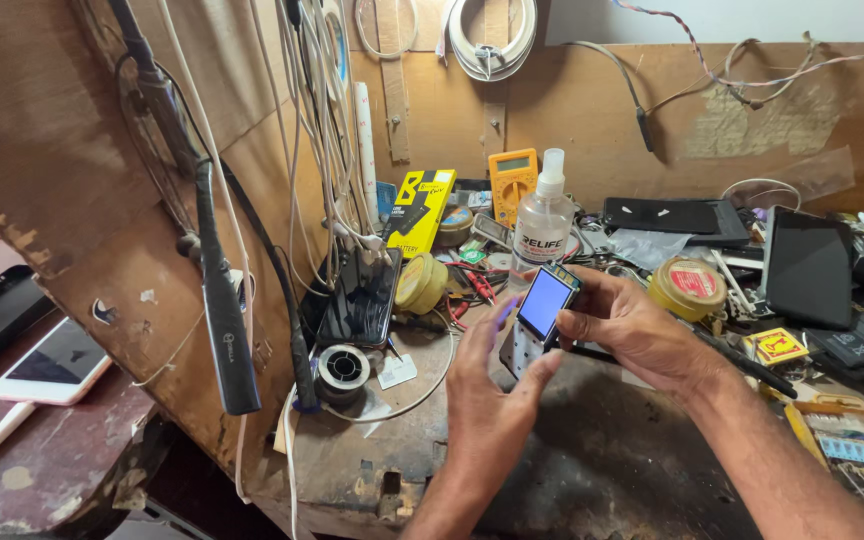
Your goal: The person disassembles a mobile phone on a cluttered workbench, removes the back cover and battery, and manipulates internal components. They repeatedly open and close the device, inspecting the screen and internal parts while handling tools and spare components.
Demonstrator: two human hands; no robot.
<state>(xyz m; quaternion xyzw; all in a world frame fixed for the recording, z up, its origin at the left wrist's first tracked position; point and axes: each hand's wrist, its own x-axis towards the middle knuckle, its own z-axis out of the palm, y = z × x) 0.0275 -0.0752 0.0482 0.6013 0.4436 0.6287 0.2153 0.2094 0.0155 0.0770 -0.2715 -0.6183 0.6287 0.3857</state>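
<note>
Head view: both hands meet at centre frame over a dark, worn workbench (592, 460). Right hand (632, 335) comes in from 4 o'clock, fingers curled round a small phone (544, 302) w/ lit blue screen, gripping its right edge & back. Left hand (487, 385) rises from 6 o'clock, mostly open, thumb & fingertips touching the phone's lower end where a pale keypad part shows. Phone is tilted, screen facing the camera.

At 12 o'clock of the phone, just behind: clear spray bottle (542, 220). Yellow multimeter (512, 182) at 11. Black smartphone (360, 297) leans at 9, solder spool (342, 368) below it. Round tin (689, 287) at 3, dark tablet (807, 268) further right. White phone (52, 362) far left at 9, well apart.
</note>
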